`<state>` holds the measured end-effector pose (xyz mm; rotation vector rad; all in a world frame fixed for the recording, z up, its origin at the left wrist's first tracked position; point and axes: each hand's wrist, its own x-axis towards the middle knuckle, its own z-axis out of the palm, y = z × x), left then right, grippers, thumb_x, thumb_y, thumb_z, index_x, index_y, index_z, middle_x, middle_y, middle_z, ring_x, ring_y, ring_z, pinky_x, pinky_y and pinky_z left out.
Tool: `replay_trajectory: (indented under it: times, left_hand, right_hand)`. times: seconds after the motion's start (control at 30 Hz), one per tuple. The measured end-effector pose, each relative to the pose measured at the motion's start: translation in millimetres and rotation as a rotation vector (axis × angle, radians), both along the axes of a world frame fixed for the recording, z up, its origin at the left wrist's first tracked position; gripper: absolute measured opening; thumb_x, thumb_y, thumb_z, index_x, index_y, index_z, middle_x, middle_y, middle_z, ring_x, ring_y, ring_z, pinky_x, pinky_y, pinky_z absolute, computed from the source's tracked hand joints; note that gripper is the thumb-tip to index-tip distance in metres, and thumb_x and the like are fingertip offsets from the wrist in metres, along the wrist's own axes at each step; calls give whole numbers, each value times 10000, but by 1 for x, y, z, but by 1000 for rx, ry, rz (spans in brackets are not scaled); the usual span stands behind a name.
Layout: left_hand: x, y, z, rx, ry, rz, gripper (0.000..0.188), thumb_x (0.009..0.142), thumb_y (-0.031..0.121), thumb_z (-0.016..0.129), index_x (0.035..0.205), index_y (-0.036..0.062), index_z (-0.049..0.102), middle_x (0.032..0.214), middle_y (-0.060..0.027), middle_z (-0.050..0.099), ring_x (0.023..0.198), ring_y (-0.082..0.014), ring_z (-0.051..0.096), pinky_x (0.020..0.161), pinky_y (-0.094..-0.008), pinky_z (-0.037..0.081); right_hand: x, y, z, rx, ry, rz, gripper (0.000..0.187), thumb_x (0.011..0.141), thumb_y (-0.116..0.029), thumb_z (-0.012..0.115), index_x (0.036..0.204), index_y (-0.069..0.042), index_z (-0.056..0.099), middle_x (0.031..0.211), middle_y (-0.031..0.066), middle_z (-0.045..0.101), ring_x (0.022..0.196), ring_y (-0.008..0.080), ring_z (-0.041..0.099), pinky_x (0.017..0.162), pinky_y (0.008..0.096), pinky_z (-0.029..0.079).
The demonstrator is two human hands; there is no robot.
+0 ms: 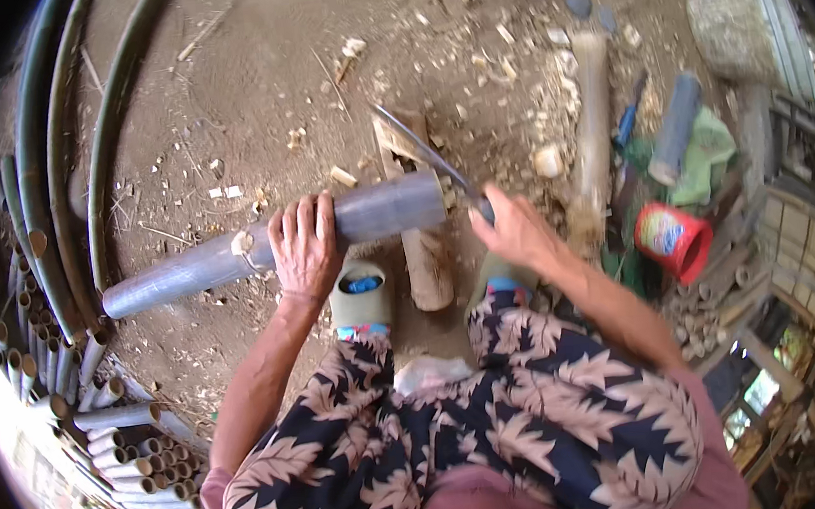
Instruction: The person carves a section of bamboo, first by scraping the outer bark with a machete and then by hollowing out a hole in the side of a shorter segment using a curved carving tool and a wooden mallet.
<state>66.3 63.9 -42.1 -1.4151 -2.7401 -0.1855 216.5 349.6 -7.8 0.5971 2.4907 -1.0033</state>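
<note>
A thick grey-blue bamboo section (388,207) lies nearly level across the space in front of my feet, with a pale cut knot near its middle. My left hand (306,245) rests over it from above, fingers wrapped on its far side. My right hand (513,230) is closed round the dark handle of a long knife (422,150). The blade points up and to the left, just past the bamboo's right end. Under that end is a wooden block (429,272), partly hidden by the bamboo.
Long bamboo poles (116,135) curve along the left, above stacked short bamboo pieces (143,462). To the right are a pale bamboo length (593,119), a blue-handled tool (628,125), a green cloth (707,157) and a red container (676,240). Wood chips litter the dirt floor.
</note>
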Motion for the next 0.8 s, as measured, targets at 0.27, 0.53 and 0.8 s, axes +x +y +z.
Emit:
replay_trajectory:
  times: [0.27,0.53,0.8]
  left_hand:
    - [-59,27,35,-436,-659,-73,824,547,434,846,1257,103,591,1181,-120,549,1114,-316,557,979,-431,478]
    - [-60,30,36,-473,-827,-12,759,560,434,830,1207,107,606,1090,-138,658,1016,-331,642,933,-452,518]
    - [-42,17,24,-262,-573,-30,746,589,381,846,1224,113,562,1081,-114,664,997,-307,658,924,-435,531]
  right_hand:
    - [-11,-34,51,8,391,-89,327,957,-295,594,1088,-1,535,860,230,654,740,373,689,608,433,544]
    - [3,-23,12,86,9,-8,288,944,-258,613,1025,4,524,814,220,645,662,328,690,552,379,547]
    - [2,-29,31,24,499,-47,316,937,-253,618,1032,29,511,794,223,651,671,408,676,563,444,539]
